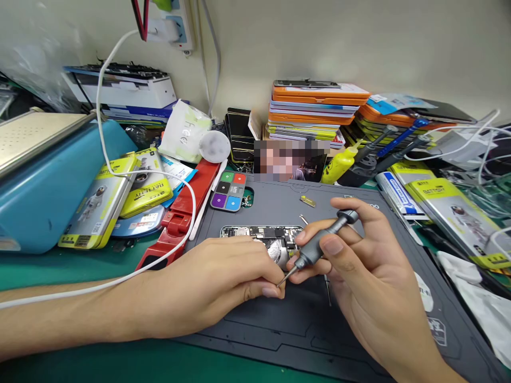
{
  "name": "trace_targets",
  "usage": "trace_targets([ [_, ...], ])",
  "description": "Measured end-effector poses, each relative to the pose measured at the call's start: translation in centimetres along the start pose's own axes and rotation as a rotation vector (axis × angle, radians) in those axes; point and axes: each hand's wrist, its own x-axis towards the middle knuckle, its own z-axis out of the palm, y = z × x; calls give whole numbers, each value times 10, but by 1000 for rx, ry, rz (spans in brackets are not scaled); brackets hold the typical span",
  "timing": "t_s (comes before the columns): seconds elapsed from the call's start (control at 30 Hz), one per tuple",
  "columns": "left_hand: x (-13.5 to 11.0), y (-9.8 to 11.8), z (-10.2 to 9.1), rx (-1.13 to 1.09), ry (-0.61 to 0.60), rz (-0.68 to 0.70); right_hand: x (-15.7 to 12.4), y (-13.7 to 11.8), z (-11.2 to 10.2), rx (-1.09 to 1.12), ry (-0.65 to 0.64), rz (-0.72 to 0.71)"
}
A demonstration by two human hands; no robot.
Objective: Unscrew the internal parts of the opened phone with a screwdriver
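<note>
My right hand (359, 266) is closed around a grey precision screwdriver (319, 242), whose tip points down-left toward my left thumb. My left hand (215, 282) lies over an opened phone (259, 234) on the dark grey work mat (279, 324), fingers curled and thumb pressed near the screwdriver's tip. The phone's circuit board and a silvery round part show past the knuckles. What my left fingers pinch, if anything, is hidden. A small gold part (307, 200) and a thin metal piece (304, 218) lie on the mat beyond the phone.
A coloured screw tray (229, 190) sits at the mat's far-left corner beside a red tool (181, 213). A blue machine (48, 181), yellow battery packs (99, 205) and a white cable (120, 175) crowd the left. Stacked orange boxes (315, 109), screwdrivers and more battery packs (451, 213) fill the back and right.
</note>
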Motion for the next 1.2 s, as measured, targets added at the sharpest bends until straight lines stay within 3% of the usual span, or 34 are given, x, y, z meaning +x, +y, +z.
trace_targets([
  [0.77, 2, -2, 1, -21, -8, 49, 1, -2, -1, 23, -35, 36],
  [0.9, 3, -1, 1, 56, -13, -58, 3, -4, -5, -11, 8, 43],
  [0.97, 3, 1, 1, 78, -41, -137, 4, -6, -8, -103, 76, -30],
  [1.03, 3, 2, 0, 74, -67, -156, 5, -7, -11, -282, 139, -213],
  [1.13, 1, 4, 1, 81, -77, -89, 5, -5, -18, -606, 145, -532],
  [1.2, -2, 5, 2, 108, -75, -31, 5, 0, -22, -731, 89, -606],
])
